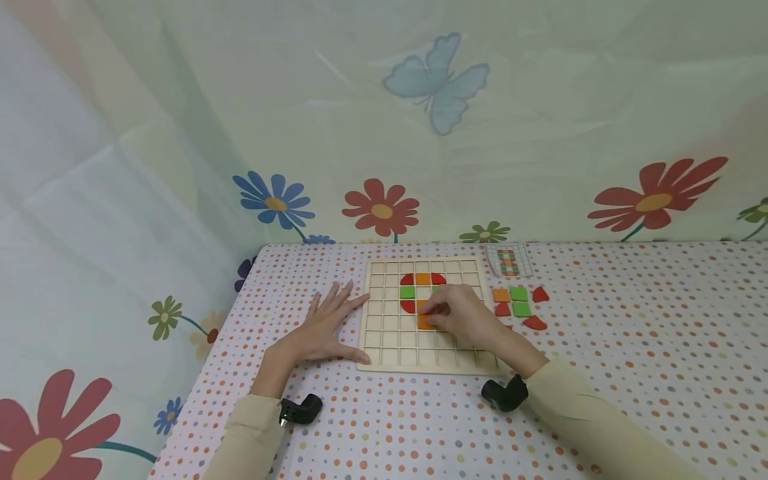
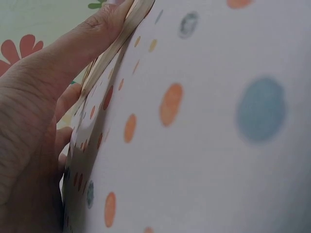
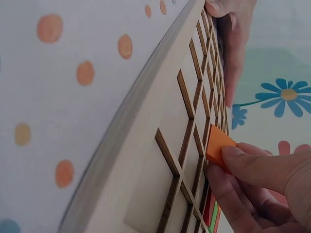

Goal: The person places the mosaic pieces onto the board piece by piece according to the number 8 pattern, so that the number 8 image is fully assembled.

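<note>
A light wooden grid board (image 1: 390, 357) lies on the dotted tablecloth. My left hand (image 1: 321, 331) rests at its left side, fingers spread, with the thumb on the lower left corner and the index fingertip at the edge. My right hand (image 1: 467, 317) pinches an orange square tile (image 3: 218, 144) between thumb and fingers, tilted close over the cells. In the head view this orange tile overlaps the cell below a group of set tiles. That group has red rounded corner pieces (image 1: 408, 307), a green square (image 1: 407, 292) and an orange square (image 1: 423, 279) on top; my right hand partly hides it.
Right of the board lie loose tiles: an orange square (image 1: 501, 295), green squares (image 1: 522, 309) and several red rounded pieces (image 1: 535, 323). Behind them is a card (image 1: 509, 260) with a printed coloured tile pattern. A flowered backdrop (image 1: 540, 133) rises behind the table.
</note>
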Motion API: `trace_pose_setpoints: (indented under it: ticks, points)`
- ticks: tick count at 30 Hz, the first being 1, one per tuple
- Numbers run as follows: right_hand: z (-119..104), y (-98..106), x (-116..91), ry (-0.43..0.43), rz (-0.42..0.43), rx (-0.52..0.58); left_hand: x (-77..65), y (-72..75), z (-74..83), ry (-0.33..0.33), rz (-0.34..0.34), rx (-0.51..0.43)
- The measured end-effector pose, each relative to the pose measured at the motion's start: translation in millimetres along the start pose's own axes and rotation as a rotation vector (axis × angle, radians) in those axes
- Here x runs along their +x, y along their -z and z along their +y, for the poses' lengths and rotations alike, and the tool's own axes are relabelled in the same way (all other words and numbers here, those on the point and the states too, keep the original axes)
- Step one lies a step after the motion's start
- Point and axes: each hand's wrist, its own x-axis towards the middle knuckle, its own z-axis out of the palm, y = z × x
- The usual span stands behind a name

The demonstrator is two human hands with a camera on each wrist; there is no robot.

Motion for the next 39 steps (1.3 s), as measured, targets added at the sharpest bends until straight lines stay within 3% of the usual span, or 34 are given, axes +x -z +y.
trace_pose_setpoints:
  ticks: [17,24,31,36,39]
  points:
    - [-23,-6,11,-0.115,-0.087,-0.11,-5.3,0.3,-4.6,-0.013,0.022,-0.025]
    - [-23,-9,6,-0.062,-0.079,-0.225,-4.0,0.4,-1.6,-0.013,0.017,-0.018]
    - [-13,-8,-2,-0.033,-0.015,-0.145,-3.1,-0.1,-1.6,-0.019,0.023,-0.014]
    - [-4,4,-15,0.002,0.012,-0.084,-3.4,0.1,0.6,-0.019,0.027,-0.015]
    - [2,17,-27,-0.044,0.011,-0.08,-3.4,0.2,1.4,-0.016,0.024,-0.011]
